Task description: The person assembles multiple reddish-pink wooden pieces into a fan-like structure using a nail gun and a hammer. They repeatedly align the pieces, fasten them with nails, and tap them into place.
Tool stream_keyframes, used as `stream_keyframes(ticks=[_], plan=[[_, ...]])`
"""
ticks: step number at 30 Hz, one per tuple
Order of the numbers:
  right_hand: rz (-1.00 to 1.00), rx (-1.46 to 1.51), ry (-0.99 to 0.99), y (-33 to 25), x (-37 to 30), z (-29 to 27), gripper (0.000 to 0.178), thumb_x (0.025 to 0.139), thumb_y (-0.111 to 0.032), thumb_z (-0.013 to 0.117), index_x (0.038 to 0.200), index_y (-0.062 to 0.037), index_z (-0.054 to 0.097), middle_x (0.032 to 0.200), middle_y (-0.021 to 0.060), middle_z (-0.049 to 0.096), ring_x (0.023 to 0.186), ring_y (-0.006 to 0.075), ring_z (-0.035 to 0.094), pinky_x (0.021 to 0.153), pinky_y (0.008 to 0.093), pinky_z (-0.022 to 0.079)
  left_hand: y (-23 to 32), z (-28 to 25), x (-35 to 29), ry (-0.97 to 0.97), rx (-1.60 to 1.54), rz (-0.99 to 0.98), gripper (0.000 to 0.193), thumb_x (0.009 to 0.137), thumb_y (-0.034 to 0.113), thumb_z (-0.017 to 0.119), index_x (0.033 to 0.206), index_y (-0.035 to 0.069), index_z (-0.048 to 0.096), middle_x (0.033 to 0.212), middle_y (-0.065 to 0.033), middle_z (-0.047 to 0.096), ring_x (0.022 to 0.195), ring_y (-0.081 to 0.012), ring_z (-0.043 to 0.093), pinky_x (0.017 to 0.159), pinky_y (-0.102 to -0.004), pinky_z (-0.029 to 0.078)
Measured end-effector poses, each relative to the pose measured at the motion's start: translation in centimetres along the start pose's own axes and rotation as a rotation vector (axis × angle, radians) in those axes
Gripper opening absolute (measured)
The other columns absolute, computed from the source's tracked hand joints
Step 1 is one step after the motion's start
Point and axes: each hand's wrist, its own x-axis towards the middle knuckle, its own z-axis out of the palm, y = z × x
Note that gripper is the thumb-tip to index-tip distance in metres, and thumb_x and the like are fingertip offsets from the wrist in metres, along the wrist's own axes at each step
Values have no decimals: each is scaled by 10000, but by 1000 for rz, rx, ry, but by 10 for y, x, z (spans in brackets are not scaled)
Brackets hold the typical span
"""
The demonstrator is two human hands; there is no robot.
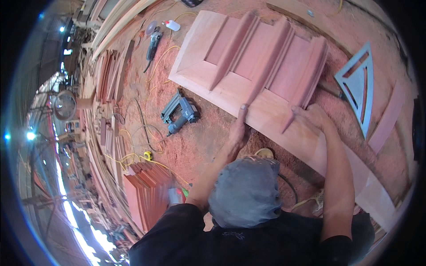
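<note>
The fingers of the left hand (238, 128) lie together and stretched flat along the near edge of a reddish wooden door (248, 71), the thumb pointing up toward the foot of the middle slat (270, 57); they press on the wood rather than grip it. The right hand (310, 116) rests with its fingers curled loosely over the lower end of the right slat (306, 82), touching it where the slat meets the flat board; whether they clamp it I cannot tell. The door lies flat on the sawdust-covered floor (195, 146), straight ahead of the person, with three raised slats running across its sunken middle and a third, left slat (233, 48) untouched. Just left of the door a grey nail gun (179, 113) lies on the sawdust, its yellow hose (155, 66) looping away toward a grinder (153, 42) farther off. To the right of the door sits a grey triangular frame (359, 84). Near the person's left elbow stands a stack of reddish boards (146, 190), and more timber (111, 75) is piled along the left wall.
</note>
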Motion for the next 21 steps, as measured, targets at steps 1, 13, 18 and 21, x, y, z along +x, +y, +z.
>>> stream_keyframes(ticks=[1, 13, 18, 21], plan=[[32, 48, 44, 1, -2, 2, 1056, 838, -871, 673, 1054, 159, 754, 1045, 350, 764, 1109, 377, 764, 971, 515, 542, 2, -2, -2, -72, -21, 27, 879, 1064, 586, 653, 1634, -23, 375, 1533, -181, 571, 1387, -281, 580, 1129, -434, 494], [-86, 1198, 325, -33, 71, -31, 1051, 951, -519, 808, 1709, -21, 276, 1678, 153, 439, 1504, 357, 467, 1242, 489, 408, -3, -3, 38, 120, -37, 214, 958, 1086, 702, 474, 1726, 39, 210, 1746, -110, 353, 1589, -318, 361, 1303, -491, 319], [20, 1083, 382, -26, 79, -33, 943, 933, -369, 819, 1641, 68, 376, 1615, 201, 490, 1426, 334, 521, 1201, 498, 452, -25, 16, 42, 261, -198, 261, 1039, 1010, 659, 668, 1637, -94, 322, 1629, -243, 479, 1468, -354, 519, 1240, -489, 419], [-91, 1046, 394, -21, 82, -36, 903, 929, -368, 804, 1615, 72, 417, 1576, 211, 528, 1398, 354, 545, 1193, 503, 453, -18, 33, 29, 421, -79, 248, 1070, 954, 630, 756, 1589, -134, 359, 1527, -278, 574, 1382, -373, 597, 1148, -488, 511]])
